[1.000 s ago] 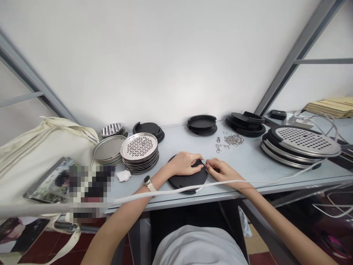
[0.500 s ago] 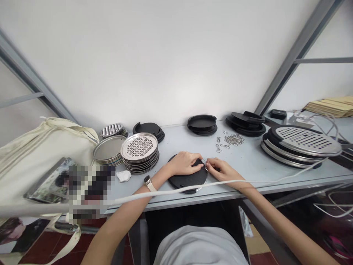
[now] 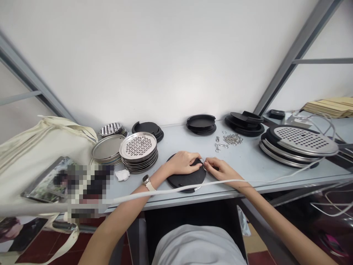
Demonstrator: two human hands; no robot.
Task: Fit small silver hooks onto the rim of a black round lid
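A round black disc (image 3: 186, 181) lies on the grey tabletop in front of me, with a thin metal edge showing along its right side. My left hand (image 3: 184, 162) lies over its upper part, thumb and fingers closed on the upper right rim. At that same rim my right hand (image 3: 220, 169) pinches a small shiny metal piece (image 3: 203, 163), whose shape is mostly hidden by the fingertips. Farther back on the right is a loose pile of small metal snap hooks (image 3: 233, 139).
Left stand stacked perforated metal grater discs (image 3: 138, 145) and plain metal discs (image 3: 107, 148). Black round parts (image 3: 201, 122) sit along the wall. A stack of rimmed discs (image 3: 300, 141) is at right. A white cable (image 3: 176, 190) crosses before my forearms.
The view has shifted slightly. Both hands stay at the disc's upper right rim, with hardly any movement of the fingers.
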